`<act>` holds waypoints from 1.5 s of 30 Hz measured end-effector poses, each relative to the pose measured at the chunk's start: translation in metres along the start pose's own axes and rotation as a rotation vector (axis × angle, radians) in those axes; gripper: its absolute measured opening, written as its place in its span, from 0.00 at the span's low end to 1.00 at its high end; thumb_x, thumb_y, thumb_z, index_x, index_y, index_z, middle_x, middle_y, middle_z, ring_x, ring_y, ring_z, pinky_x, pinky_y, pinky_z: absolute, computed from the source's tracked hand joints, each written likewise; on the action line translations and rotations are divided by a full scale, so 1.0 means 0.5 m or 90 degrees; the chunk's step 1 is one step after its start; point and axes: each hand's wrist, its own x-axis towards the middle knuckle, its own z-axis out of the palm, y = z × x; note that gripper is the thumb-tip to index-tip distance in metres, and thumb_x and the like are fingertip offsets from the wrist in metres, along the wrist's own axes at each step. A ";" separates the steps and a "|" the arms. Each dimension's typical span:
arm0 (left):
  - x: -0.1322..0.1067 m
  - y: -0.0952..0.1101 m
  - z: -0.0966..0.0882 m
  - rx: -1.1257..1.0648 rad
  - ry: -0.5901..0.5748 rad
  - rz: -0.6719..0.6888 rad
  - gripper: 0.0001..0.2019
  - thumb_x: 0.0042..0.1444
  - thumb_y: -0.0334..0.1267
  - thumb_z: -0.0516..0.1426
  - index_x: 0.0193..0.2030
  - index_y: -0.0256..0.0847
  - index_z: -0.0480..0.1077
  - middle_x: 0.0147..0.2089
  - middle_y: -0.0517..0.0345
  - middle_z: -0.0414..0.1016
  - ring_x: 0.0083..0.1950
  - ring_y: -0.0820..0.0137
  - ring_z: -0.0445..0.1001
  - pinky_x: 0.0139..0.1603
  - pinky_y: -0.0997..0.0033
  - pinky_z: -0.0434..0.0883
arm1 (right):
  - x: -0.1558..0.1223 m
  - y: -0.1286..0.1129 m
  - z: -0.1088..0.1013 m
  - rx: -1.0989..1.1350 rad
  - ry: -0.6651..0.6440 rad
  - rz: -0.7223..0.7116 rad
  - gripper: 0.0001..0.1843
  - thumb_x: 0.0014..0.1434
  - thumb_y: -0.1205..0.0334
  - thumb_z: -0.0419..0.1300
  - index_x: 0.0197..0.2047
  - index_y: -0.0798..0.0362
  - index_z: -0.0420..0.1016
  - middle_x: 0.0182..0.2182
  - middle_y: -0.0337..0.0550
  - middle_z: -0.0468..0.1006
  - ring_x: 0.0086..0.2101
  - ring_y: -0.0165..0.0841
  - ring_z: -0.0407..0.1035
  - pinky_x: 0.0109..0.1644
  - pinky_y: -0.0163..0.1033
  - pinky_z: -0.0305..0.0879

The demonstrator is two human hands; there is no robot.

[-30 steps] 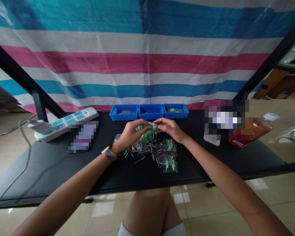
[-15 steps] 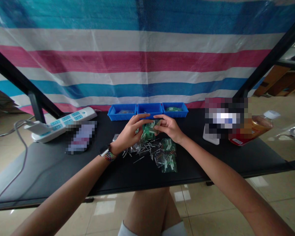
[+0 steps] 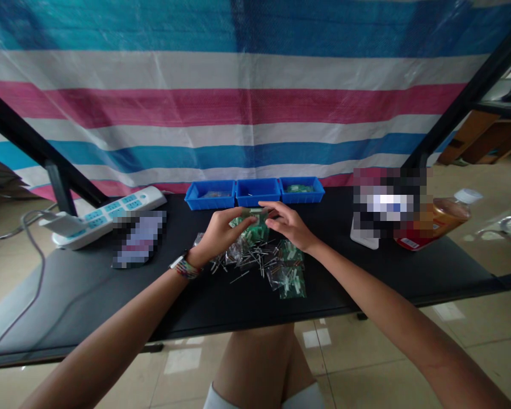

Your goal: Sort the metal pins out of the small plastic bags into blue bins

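Above the middle of the black table, my left hand point(image 3: 220, 234) pinches a small green clear plastic bag point(image 3: 259, 217) with whitish pieces in it. From the other side, the bent fingers of my right hand point(image 3: 293, 227) close on its right edge. Below the hands is a loose heap of thin metal pins point(image 3: 259, 255), partly covered by them. More green bags point(image 3: 293, 283) lie to the right of the pins, and clear bags point(image 3: 276, 277) lie among them. Part of another clear bag shows by my left wrist.
Three blue bins point(image 3: 258, 199) stand in a row at the back; the left and right ones hold small bags. On the left lie a white power strip point(image 3: 130, 205) and a blurred-out flat item point(image 3: 140, 240). A bottle point(image 3: 440, 218) and a white object point(image 3: 365, 234) are at right.
My left hand has drawn down slightly, its fingers more bent over the bag. My right fingers have spread a little at the bag's edge. The view has shifted slightly.
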 end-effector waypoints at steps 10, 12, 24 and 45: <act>-0.001 0.011 0.007 -0.070 0.010 -0.075 0.22 0.68 0.49 0.65 0.63 0.41 0.71 0.35 0.59 0.83 0.37 0.66 0.82 0.40 0.69 0.76 | 0.007 0.013 0.016 0.070 0.051 0.052 0.21 0.57 0.45 0.76 0.43 0.52 0.83 0.31 0.42 0.84 0.29 0.37 0.80 0.36 0.45 0.82; -0.001 0.008 0.001 -0.055 -0.002 -0.080 0.18 0.71 0.48 0.61 0.61 0.40 0.71 0.34 0.59 0.82 0.36 0.67 0.81 0.37 0.70 0.74 | 0.020 0.015 -0.010 0.060 0.121 0.025 0.21 0.56 0.44 0.76 0.42 0.52 0.83 0.31 0.42 0.83 0.29 0.36 0.80 0.35 0.45 0.83; -0.003 -0.037 0.004 0.231 -0.172 0.047 0.12 0.64 0.41 0.62 0.52 0.43 0.82 0.52 0.48 0.82 0.51 0.55 0.77 0.58 0.51 0.73 | 0.029 0.036 -0.194 -0.760 0.310 -0.137 0.21 0.68 0.55 0.64 0.59 0.56 0.83 0.54 0.61 0.83 0.60 0.57 0.70 0.69 0.67 0.63; 0.001 -0.051 0.008 0.226 -0.170 0.035 0.15 0.71 0.39 0.56 0.58 0.43 0.79 0.52 0.47 0.83 0.53 0.54 0.78 0.59 0.51 0.72 | 0.012 0.019 -0.053 -0.660 -0.196 -0.281 0.11 0.72 0.62 0.65 0.53 0.47 0.88 0.47 0.49 0.83 0.48 0.43 0.75 0.55 0.50 0.73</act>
